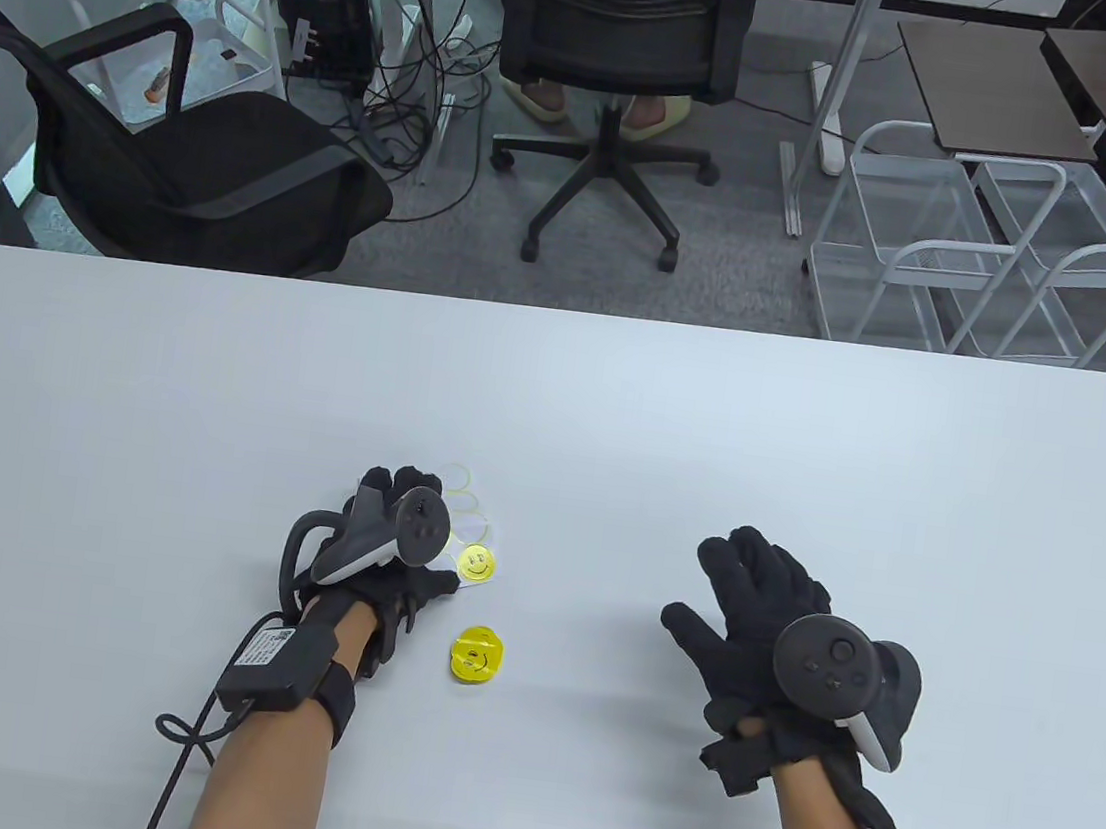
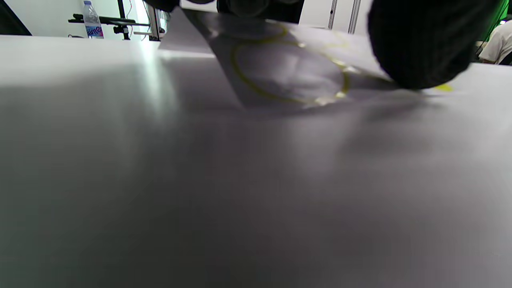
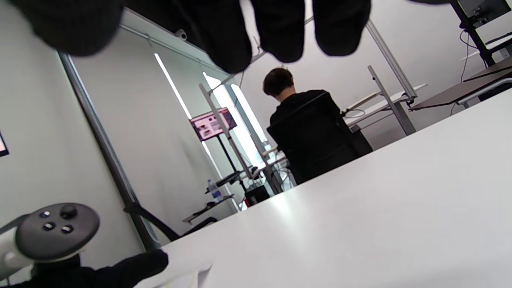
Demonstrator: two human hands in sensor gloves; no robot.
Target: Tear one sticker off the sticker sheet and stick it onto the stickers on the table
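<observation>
A clear sticker sheet [image 1: 466,515] with empty round outlines and one yellow smiley sticker [image 1: 476,562] lies on the white table [image 1: 555,395]. My left hand [image 1: 392,556] rests on the sheet's left part and holds it down; in the left wrist view the sheet [image 2: 280,72] lifts off the table under a fingertip [image 2: 420,44]. A small stack of yellow smiley stickers [image 1: 476,654] lies on the table just in front of the sheet. My right hand [image 1: 756,611] hovers open and empty to the right, fingers [image 3: 276,32] spread.
Office chairs [image 1: 607,58], white wire carts [image 1: 976,255] and side tables stand beyond the table's far edge. A person sits in the chair across, seen in the right wrist view [image 3: 308,120]. My left hand's tracker [image 3: 56,228] shows at that view's lower left.
</observation>
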